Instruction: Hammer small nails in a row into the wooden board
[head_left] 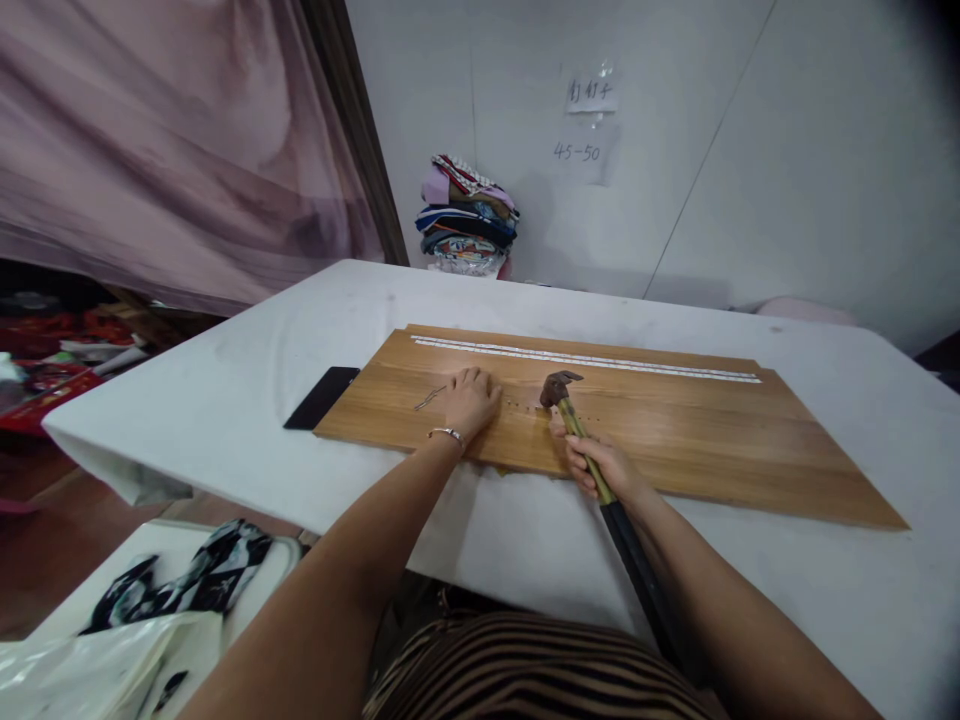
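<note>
My right hand (600, 462) grips a claw hammer (589, 462) partway up its yellowish handle, and the lower handle is black. The rusty hammer head hangs over or rests on a wood-grain board (705, 430); I cannot tell which. On the board lies my left hand (471, 400), palm down, fingers stretched out and slightly apart. Just left of it are some loose thin nails (430, 398). A row of small dark nail heads or holes (517, 404) runs between my left hand and the hammer, continuing to its right. Two pale marked strips (585, 360) lie along the board's far edge.
A white-covered table (225, 400) carries the board. A flat black object (322, 398) sits beside the board's left end. Folded cloths (469, 220) are stacked by the wall. At lower left, a white stool or chair (262, 590) holds a patterned cloth (217, 570).
</note>
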